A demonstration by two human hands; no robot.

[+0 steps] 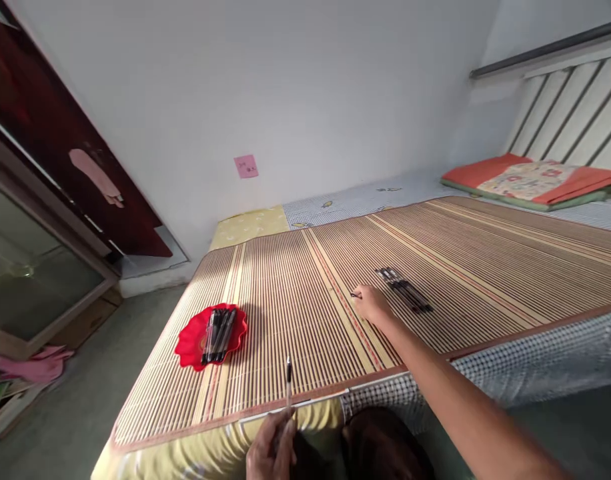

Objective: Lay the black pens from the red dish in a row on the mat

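At the front edge of the mat, my left hand [271, 445] is closed around the lower part of a pen [288, 380], which stands nearly upright with its pointed tip uppermost and bare. My right hand [371, 304] reaches out over the middle of the mat. Its fingers pinch a small black piece that looks like a pen cap [356, 295]. Just to the right of it, several dark pens [404, 291] lie side by side on the mat. A red scalloped plate [186, 341] on the left holds several clear pens with black ends [218, 335].
The striped bamboo mat [280, 287] covers a bed against a white wall. A folded orange and floral quilt [530, 179] lies at the far right by the slatted headboard [570, 110]. A pink note [246, 167] sticks to the wall. At left stands a dark red door [60, 147].
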